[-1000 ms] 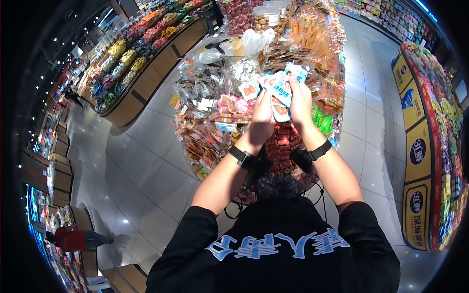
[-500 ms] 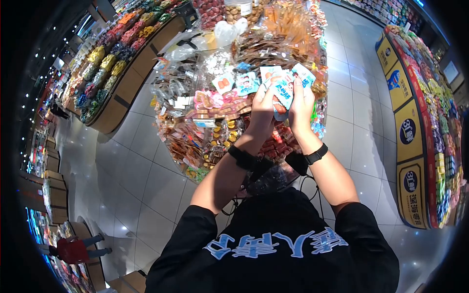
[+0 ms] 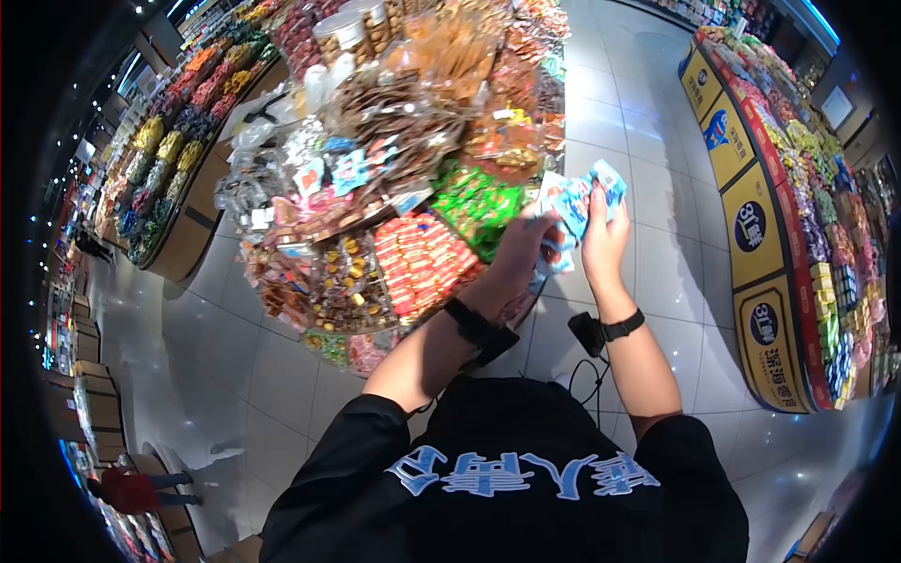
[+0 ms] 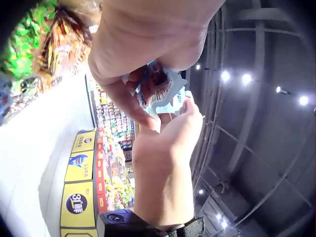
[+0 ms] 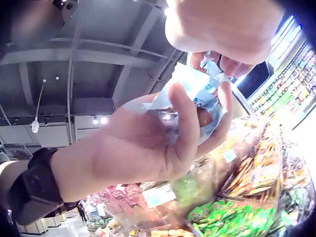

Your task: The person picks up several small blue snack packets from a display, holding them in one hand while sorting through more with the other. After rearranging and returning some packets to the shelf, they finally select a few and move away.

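Note:
Both hands hold a bunch of small blue-and-white sausage snack packets (image 3: pixel 574 206) in front of the body, beside the right edge of the heaped snack display. My left hand (image 3: pixel 526 246) has its fingers curled round the lower part of the bunch. In the right wrist view the left thumb presses on a packet (image 5: pixel 190 81), and a brown sausage shows through clear film. My right hand (image 3: pixel 606 239) pinches the upper packets with its thumb on top. Part of the bunch is hidden behind the fingers. Similar packets (image 3: pixel 349 171) lie on the display.
The display carries red-and-gold wrapped sweets (image 3: pixel 418 263), green packets (image 3: pixel 479 202), brown bagged snacks (image 3: pixel 404 103) and clear jars (image 3: pixel 343 38). Tiled floor (image 3: pixel 657 253) runs to a yellow-sided shelf (image 3: pixel 751 220) on the right. A person in red (image 3: pixel 131 490) is at the lower left.
The view has turned, so the display has slid left and down. Both hands, still holding the packets, have gone from over the display to its right edge by the aisle.

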